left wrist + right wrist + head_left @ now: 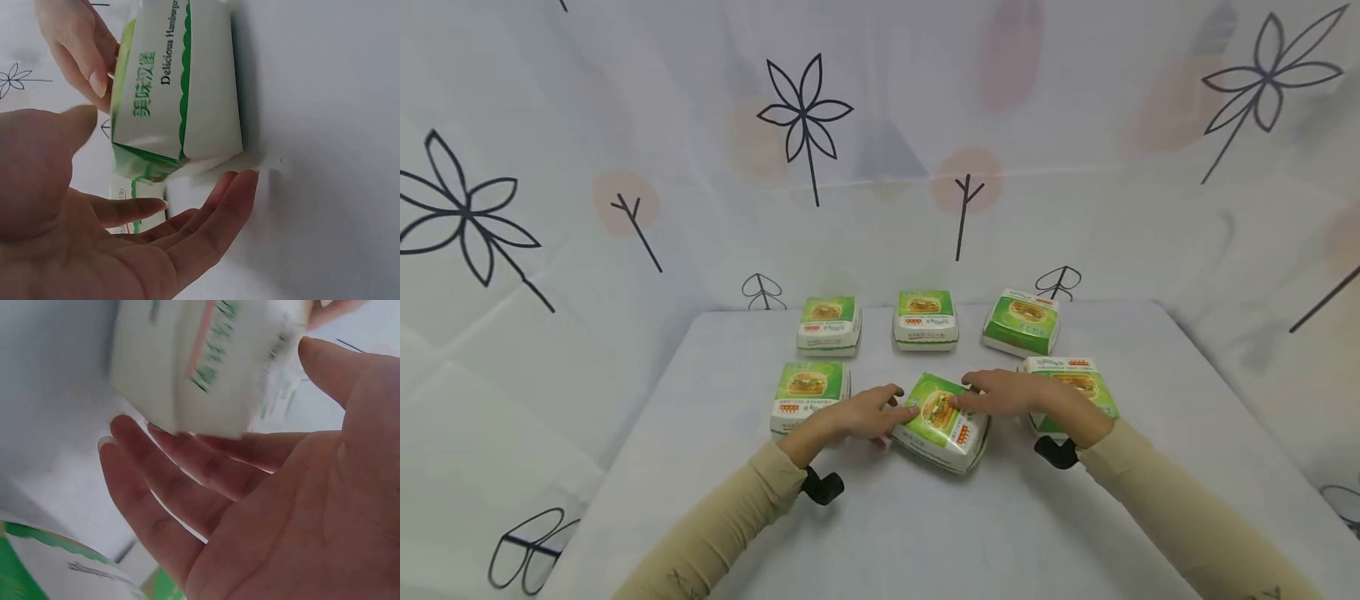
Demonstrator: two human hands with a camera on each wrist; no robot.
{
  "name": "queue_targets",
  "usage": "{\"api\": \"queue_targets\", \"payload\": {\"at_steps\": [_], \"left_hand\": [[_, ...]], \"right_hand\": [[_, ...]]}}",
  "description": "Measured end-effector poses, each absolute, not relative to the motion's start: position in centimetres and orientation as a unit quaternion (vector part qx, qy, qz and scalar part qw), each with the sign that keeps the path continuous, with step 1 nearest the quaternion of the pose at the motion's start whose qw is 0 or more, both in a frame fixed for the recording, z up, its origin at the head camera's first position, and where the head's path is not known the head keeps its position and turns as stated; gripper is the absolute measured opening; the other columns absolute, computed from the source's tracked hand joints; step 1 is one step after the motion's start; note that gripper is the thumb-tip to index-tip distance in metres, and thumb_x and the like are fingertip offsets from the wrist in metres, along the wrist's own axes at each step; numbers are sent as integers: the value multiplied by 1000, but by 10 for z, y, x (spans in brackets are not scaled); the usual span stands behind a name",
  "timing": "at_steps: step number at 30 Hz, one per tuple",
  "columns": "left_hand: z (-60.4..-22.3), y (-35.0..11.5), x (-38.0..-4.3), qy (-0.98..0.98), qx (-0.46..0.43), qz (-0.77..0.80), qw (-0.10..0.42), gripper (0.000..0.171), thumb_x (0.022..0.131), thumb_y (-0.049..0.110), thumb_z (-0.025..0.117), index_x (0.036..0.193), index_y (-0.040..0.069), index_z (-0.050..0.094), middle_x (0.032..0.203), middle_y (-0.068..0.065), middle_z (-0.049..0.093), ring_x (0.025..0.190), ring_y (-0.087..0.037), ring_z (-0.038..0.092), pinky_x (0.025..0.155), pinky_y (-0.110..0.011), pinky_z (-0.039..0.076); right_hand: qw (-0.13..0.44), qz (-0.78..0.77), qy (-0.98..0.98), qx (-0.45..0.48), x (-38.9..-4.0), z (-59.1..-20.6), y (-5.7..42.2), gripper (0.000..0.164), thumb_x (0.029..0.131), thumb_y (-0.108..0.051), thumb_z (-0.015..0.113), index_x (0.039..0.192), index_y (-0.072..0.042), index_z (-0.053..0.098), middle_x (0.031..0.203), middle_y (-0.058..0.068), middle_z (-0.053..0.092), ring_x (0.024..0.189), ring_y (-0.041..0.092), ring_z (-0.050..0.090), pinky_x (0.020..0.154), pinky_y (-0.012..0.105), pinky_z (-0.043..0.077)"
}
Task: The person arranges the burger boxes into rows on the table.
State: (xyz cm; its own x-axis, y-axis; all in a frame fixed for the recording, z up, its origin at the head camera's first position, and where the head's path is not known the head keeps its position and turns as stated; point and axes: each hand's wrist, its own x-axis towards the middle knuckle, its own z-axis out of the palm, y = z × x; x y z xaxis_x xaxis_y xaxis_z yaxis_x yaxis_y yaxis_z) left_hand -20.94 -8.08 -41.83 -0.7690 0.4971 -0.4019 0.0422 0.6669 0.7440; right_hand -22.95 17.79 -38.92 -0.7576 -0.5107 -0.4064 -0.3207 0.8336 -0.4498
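A green and white hamburger box (943,421) sits turned at an angle on the white table, between the two hands. My left hand (868,412) is at its left corner, thumb towards the lid. In the left wrist view the fingers (212,231) are spread and loosely bent, with a gap between them and the box (206,81). My right hand (1000,393) is at the opposite side, its thumb over the lid's edge in the head view. The right wrist view has its fingers (169,481) extended beside the box (187,375); whether they touch it I cannot tell.
Behind stand three more hamburger boxes in a row: left (829,325), middle (926,321) and right (1022,322). Another box (805,392) is beside the left hand, and one (1075,387) lies partly hidden behind the right wrist. A patterned cloth (880,225) hangs behind the table (895,533).
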Motion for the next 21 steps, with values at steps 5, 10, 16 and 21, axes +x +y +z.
{"api": "queue_targets", "payload": {"at_steps": [5, 10, 16, 21], "left_hand": [[-416, -81, -205, 855, 151, 381, 317, 65, 90, 51, 56, 136, 9, 41, 128, -10, 50, 86, -21, 63, 71, -34, 53], [-417, -80, -207, 845, 164, 395, 322, 50, 93, 46, 54, 125, 8, 49, 113, -9, 56, 88, -23, 63, 70, -35, 55], [-417, -86, -216, 851, 163, 394, 305, 36, 96, 40, 51, 105, 5, 54, 105, -14, 58, 90, -27, 64, 69, -34, 56], [-420, -84, -215, 851, 147, 399, 307, 45, 95, 46, 49, 113, 5, 51, 104, -13, 57, 88, -27, 63, 68, -33, 55]], "right_hand": [[263, -184, 918, -231, -238, -387, 179, 71, 94, -58, 40, 140, -4, 41, 139, 14, 45, 128, 32, 41, 102, 52, 36], [274, -187, 915, -229, -240, -392, 182, 66, 95, -56, 40, 138, -5, 44, 139, 14, 45, 130, 33, 38, 104, 52, 33], [285, -179, 913, -231, -234, -391, 181, 67, 96, -55, 37, 136, -1, 45, 137, 18, 46, 128, 36, 39, 104, 53, 32], [279, -180, 916, -226, -230, -386, 180, 65, 97, -52, 39, 137, 0, 44, 138, 18, 45, 123, 34, 44, 101, 50, 37]]}}
